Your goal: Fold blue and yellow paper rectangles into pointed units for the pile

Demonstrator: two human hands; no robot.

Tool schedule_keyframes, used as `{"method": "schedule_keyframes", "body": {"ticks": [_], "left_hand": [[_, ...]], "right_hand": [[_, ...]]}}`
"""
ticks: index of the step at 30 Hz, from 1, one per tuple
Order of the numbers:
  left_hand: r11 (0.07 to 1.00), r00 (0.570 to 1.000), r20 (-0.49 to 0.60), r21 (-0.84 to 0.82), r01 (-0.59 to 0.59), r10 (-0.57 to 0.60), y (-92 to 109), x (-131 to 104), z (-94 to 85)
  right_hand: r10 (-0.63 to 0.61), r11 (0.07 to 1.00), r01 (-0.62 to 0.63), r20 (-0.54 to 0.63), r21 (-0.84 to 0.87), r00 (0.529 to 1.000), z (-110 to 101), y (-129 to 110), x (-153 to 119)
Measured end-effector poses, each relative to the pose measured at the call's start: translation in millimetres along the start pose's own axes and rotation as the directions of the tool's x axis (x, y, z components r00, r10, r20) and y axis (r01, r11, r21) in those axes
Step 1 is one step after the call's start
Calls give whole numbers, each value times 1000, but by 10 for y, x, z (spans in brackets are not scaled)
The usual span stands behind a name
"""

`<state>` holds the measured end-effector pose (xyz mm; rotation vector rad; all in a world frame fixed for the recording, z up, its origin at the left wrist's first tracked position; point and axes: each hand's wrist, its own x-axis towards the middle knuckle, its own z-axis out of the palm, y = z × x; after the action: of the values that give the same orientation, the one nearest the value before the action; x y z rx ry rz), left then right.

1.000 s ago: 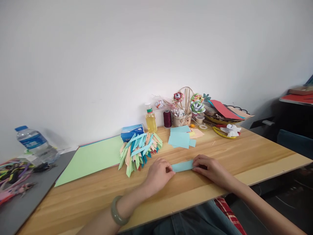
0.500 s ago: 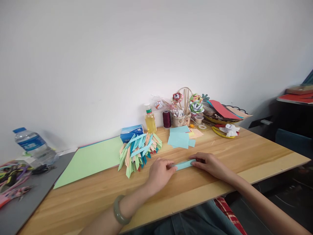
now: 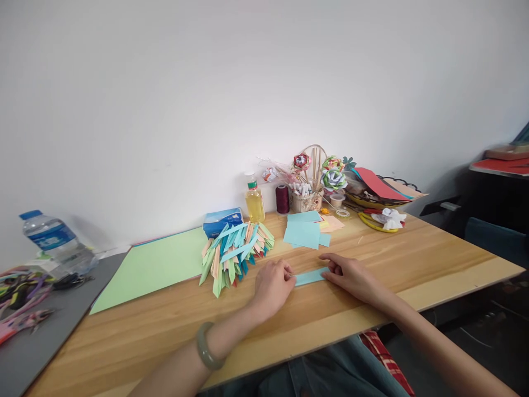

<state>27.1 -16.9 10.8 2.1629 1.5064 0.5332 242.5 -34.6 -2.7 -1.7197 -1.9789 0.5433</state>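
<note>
1 bangle [image 3: 210,346] on L wrist, 8 o'clock of strip. L hand [image 3: 273,282] pinched on L end of 1 lt-blue strip [image 3: 311,277] on table [image 3: 314,314]; R hand [image 3: 350,277] thumb at R end, index apart from it, can't tell if other fingers clamp. Folded-paper pile [image 3: 231,259], 10 o'clock, too many to count. 12 o'clock: min. 3 blue sheets [image 3: 301,234]. Beyond: 1 yellow-liquid btl [image 3: 255,207], 11 o'clock; 1 thread spool [image 3: 282,199], approx 11:30.
</note>
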Motion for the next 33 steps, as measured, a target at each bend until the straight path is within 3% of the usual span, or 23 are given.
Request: {"method": "schedule_keyframes", "body": {"ticks": [12,22,33], "left_hand": [[994,1000,21,111,6,-9,-3,34,-29],[991,997,9,115,-71,71,13,13,-23],[988,998,20,139,-63,61,-7,34,-13]], "right_hand": [[69,983,-63,33,-171,997,10,-79,40],[81,980,-69,62,-186,995,-11,-124,44],[87,977,-79,37,-197,995,-12,-146,25]]}}
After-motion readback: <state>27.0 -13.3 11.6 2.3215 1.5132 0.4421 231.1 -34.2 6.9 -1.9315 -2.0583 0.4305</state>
